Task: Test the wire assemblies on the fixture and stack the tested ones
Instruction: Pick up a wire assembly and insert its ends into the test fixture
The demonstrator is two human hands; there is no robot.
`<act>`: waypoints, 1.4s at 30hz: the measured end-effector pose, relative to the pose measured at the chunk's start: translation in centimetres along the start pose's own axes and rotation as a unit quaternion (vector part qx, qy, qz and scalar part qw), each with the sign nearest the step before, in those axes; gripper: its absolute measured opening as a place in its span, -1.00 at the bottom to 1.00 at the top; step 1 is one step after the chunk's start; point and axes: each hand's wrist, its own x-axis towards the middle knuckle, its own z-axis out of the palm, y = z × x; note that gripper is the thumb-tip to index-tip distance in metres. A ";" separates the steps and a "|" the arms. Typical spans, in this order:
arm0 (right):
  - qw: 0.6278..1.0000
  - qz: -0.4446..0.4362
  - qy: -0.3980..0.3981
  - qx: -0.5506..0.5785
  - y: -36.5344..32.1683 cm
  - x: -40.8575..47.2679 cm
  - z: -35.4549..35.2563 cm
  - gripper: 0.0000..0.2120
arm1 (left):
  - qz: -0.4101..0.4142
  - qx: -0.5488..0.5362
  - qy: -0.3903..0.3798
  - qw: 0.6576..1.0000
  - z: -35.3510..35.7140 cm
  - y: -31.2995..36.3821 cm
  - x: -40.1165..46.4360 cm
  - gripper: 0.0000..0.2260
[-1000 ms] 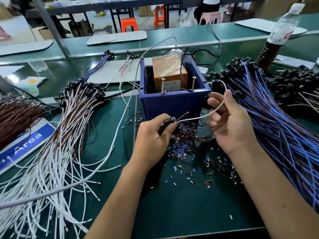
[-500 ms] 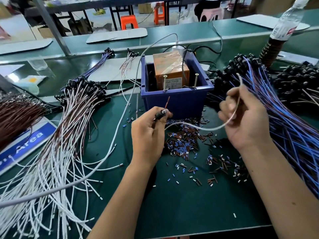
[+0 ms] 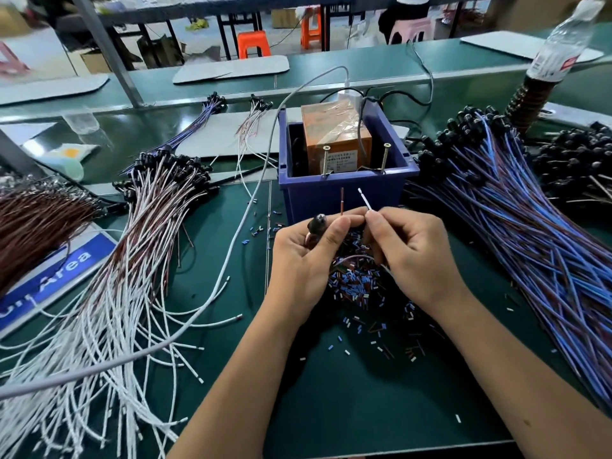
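Both hands have come together below the blue plastic fixture bin (image 3: 344, 197): the left hand (image 3: 308, 256) pinches the black-capped wire assembly (image 3: 318, 223), the right hand (image 3: 410, 256) pinches its white lead (image 3: 364, 199), both ends upright, probably ready for testing.

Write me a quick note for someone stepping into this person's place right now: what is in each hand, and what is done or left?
Left hand: grips the assembly's black round connector and pinches its brown wire end upright.
Right hand: pinches the white wire end, tip up.
Both tips sit just below the two brass screws on the blue plastic bin, not touching.
Done: white-and-brown stack, left.
Left: touch tips to screws, stack it, then the blue-wire pile, right.
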 end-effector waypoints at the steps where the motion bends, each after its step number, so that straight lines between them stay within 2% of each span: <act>1: 1.000 -0.011 -0.007 -0.018 0.0 0.0 0.1 -0.61 | -0.009 -0.015 0.002 1.000 -0.1 -0.1 0.0 -0.80; 5: 0.996 -0.046 -0.052 -0.055 0.0 -0.3 0.6 -0.67 | -0.042 -0.035 0.002 0.998 -0.4 -0.3 0.1 -0.75; 8: 0.996 -0.036 -0.079 0.003 -0.2 -0.5 0.5 -0.63 | -0.064 -0.049 -0.005 0.997 -0.3 0.0 0.0 -0.73; 12: 0.991 0.048 -0.001 0.127 -0.2 0.0 0.2 -0.53 | -0.104 -0.045 -0.012 0.994 -0.7 0.0 0.1 -0.68; 14: 0.983 0.096 0.010 0.154 0.1 0.4 0.0 -0.60 | -0.127 -0.031 -0.048 0.990 -0.9 -0.1 0.1 -0.69; 16: 0.975 0.121 -0.016 0.184 0.1 0.5 0.0 -0.69 | -0.128 -0.038 -0.094 0.987 -0.8 -0.1 -0.1 -0.72; 20: 0.976 0.095 -0.025 0.192 0.0 0.5 -0.1 -0.81 | -0.106 -0.036 -0.124 0.986 -0.3 -0.2 -0.2 -0.80; 27: 0.958 0.185 -0.038 0.216 -0.3 0.7 -0.6 -0.71 | -0.086 -0.028 -0.123 0.988 -0.3 -0.5 -0.3 -0.81; 32: 0.952 0.186 -0.021 0.240 -0.5 0.7 -0.7 -0.73 | -0.098 -0.013 -0.111 0.989 -0.4 -0.5 -0.1 -0.80; 36: 0.937 0.195 0.065 0.281 -0.1 1.1 -1.3 -0.75 | -0.106 0.022 -0.106 0.988 -0.5 -0.4 -0.2 -0.79; 38: 0.942 0.195 0.092 0.259 0.2 1.3 -1.9 -0.79 | -0.086 0.033 -0.099 0.991 -0.3 -0.4 -0.3 -0.78; 40: 0.955 0.186 0.071 0.220 0.4 1.2 -1.8 -0.78 | -0.061 0.015 -0.076 0.995 -0.2 -0.2 -0.3 -0.77; 42: 0.955 0.191 -0.004 0.228 0.3 1.0 -1.3 -0.68 | -0.037 0.009 -0.033 0.999 -0.2 0.0 -0.1 -0.75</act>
